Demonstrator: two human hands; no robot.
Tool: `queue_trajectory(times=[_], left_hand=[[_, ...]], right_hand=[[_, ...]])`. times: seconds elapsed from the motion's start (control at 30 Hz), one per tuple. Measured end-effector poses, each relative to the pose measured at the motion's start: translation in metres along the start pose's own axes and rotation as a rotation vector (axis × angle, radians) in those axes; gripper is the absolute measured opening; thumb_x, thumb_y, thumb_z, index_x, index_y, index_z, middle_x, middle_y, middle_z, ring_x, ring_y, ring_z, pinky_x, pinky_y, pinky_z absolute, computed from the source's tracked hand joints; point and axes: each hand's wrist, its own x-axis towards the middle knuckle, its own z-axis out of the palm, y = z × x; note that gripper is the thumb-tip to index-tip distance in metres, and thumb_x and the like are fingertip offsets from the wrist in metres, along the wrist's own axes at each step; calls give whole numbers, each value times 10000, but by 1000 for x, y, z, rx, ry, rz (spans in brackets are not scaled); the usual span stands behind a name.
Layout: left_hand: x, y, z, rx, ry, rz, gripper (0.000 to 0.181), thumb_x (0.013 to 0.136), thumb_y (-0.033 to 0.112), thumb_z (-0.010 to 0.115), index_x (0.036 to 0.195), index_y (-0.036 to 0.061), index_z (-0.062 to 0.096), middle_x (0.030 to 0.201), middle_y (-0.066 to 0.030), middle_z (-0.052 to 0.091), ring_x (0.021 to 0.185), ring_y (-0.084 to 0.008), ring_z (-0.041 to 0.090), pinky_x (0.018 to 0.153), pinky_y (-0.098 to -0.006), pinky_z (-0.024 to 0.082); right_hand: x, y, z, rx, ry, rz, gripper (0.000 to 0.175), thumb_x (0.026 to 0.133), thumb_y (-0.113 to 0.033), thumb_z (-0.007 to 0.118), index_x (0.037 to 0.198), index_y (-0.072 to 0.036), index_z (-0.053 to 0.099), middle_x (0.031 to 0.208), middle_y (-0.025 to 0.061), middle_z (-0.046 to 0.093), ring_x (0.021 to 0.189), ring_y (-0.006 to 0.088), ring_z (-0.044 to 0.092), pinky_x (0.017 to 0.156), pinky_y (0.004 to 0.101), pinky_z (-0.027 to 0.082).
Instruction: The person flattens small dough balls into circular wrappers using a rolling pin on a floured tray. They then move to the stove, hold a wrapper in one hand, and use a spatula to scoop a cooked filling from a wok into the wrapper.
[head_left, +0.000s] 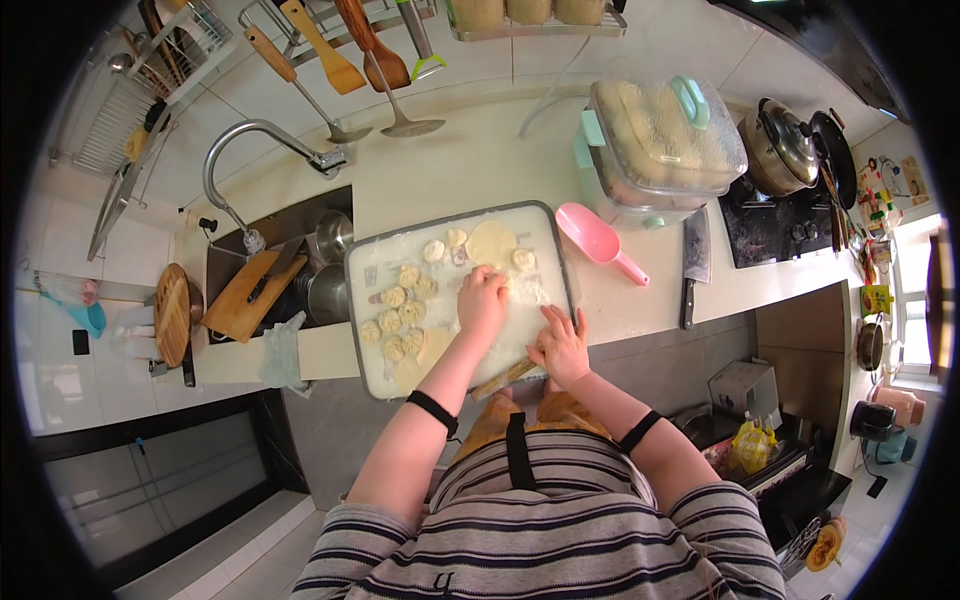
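My left hand (484, 298) is over the floured white board (517, 330), its fingers bent at the near edge of a flat round dough wrapper (491, 242). Whether they grip the dough is hidden. With fingers apart, my right hand (564, 345) rests at the board's right side, its thumb close to one end of a wooden rolling pin (502, 379). The pin lies slantwise across the near edge. Small dough pieces (523, 260) sit around the wrapper. Several pleated buns (390, 321) stand on the left, beside more flat dough (427, 356).
A pink scoop (592, 234) and a cleaver (696, 255) lie right of the board. Behind them stands a lidded steamer (664, 142), near a pot (776, 150) on the black stove (776, 229). Leftward, a cutting board (251, 296) with a knife spans the sink (330, 196).
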Motion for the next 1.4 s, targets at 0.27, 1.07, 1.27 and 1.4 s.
queue_trajectory(times=[0.27, 1.07, 1.27, 1.4], left_hand=[[-49, 14, -22, -267, -402, -233, 202, 771, 109, 675, 956, 37, 636, 951, -130, 621, 886, -331, 617, 758, -409, 504], [-50, 10, -19, -187, -354, -328, 203, 783, 118, 669, 958, 21, 639, 877, -159, 667, 807, -355, 638, 701, -430, 500], [-38, 5, -23, -198, -487, -206, 207, 789, 139, 667, 959, 22, 662, 892, -174, 663, 806, -346, 638, 705, -416, 498], [-59, 6, -21, -335, -334, -424, 184, 800, 118, 650, 962, 31, 661, 842, -192, 658, 776, -337, 641, 684, -396, 495]], right_hand=[[15, -2, 6, 17, -10, 52, 299, 757, -184, 640, 996, -47, 522, 1404, 176, 409, 1354, 299, 352, 1111, 573, 192], [99, -14, 21, -189, -134, -19, 666, 844, -201, 529, 1451, -57, 294, 1514, 156, 282, 1433, 267, 224, 1148, 546, 119], [73, -6, 12, -2, -195, -31, 686, 855, -229, 517, 1474, -78, 262, 1522, 157, 267, 1433, 264, 223, 1146, 549, 122], [19, 8, -12, -152, -305, -90, 695, 845, -211, 514, 1477, -80, 256, 1521, 164, 261, 1436, 262, 216, 1142, 560, 114]])
